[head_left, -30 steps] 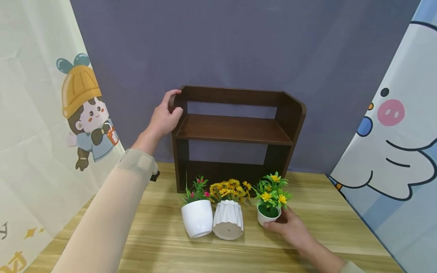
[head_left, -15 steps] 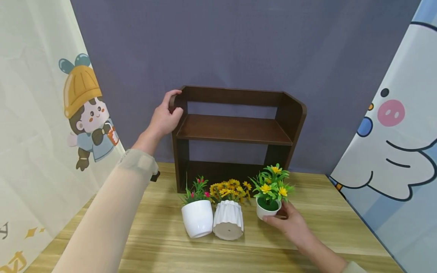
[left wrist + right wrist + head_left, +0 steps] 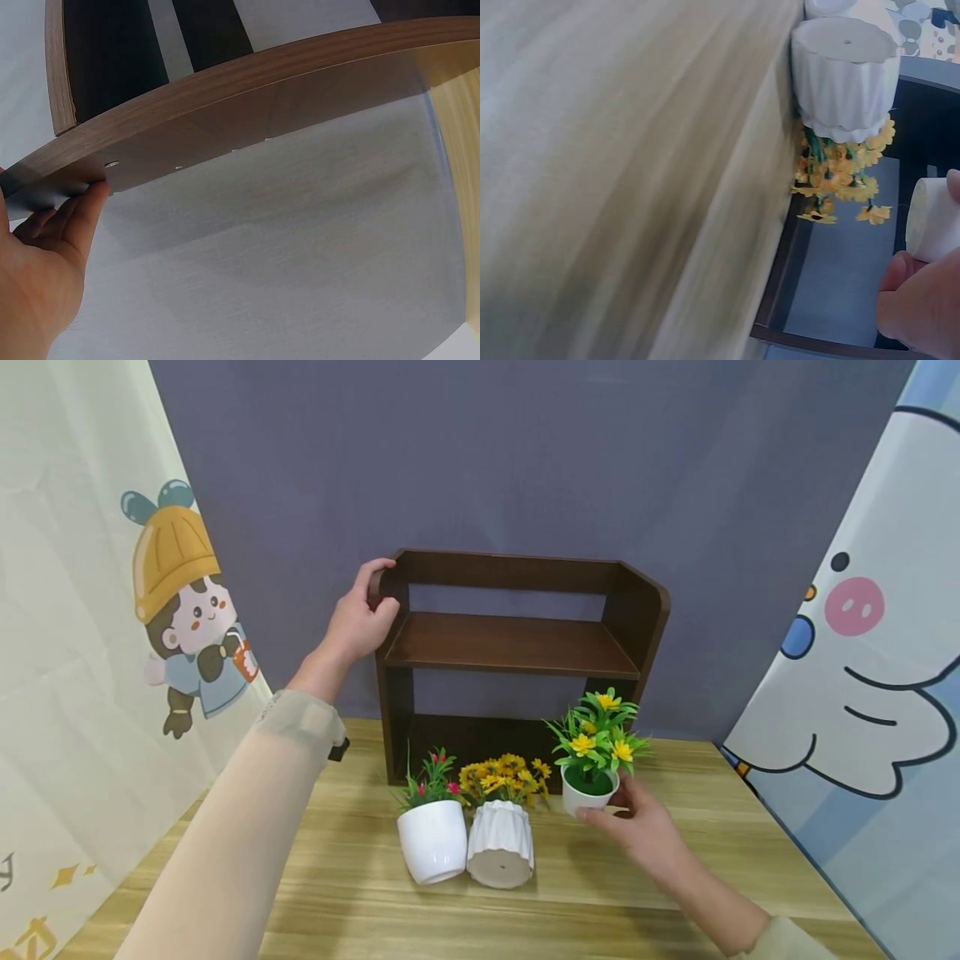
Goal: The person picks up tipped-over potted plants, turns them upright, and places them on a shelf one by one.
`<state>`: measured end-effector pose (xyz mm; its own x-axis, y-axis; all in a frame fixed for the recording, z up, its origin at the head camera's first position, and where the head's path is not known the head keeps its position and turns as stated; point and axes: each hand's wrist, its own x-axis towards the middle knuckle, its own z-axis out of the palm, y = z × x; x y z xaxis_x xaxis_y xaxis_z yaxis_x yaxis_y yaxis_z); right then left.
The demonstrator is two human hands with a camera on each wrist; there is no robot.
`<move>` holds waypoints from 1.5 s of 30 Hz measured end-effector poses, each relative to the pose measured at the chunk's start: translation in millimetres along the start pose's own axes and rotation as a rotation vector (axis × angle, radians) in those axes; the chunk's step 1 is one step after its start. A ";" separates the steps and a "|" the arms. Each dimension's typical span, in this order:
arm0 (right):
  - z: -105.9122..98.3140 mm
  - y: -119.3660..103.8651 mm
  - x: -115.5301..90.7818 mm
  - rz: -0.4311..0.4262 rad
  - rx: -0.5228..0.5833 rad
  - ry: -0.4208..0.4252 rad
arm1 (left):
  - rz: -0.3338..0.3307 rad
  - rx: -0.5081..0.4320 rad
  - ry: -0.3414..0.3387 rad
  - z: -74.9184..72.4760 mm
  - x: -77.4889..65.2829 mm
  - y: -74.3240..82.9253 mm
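Right of the frame's centre, the right hand (image 3: 647,828) pinches the small potted plant (image 3: 595,752), roughly upright, before the brown shelf (image 3: 517,642); the left hand (image 3: 362,625), farther from it, grips the shelf's upper-left side.

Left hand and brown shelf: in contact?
Touching. The head view shows the left hand gripping the brown shelf at its upper left side; the left wrist view shows fingertips against the outer face.
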<state>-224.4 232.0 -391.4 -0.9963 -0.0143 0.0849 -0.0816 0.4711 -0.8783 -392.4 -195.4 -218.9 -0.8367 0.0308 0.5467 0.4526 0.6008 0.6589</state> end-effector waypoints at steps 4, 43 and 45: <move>-2.8 -5.7 3.1 -0.020 0.000 0.003 | -0.002 0.002 0.003 0.1 0.0 0.0; -29.2 -76.8 37.5 -0.198 0.050 0.161 | 0.013 0.007 0.028 2.0 -2.6 1.2; -30.2 -79.2 40.6 -0.206 0.060 0.166 | 0.012 0.009 0.029 2.4 -2.6 1.2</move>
<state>-257.6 220.7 -304.2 -0.9409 0.0427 0.3360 -0.2882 0.4202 -0.8605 -390.4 -192.8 -220.9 -0.8219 0.0153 0.5694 0.4598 0.6079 0.6474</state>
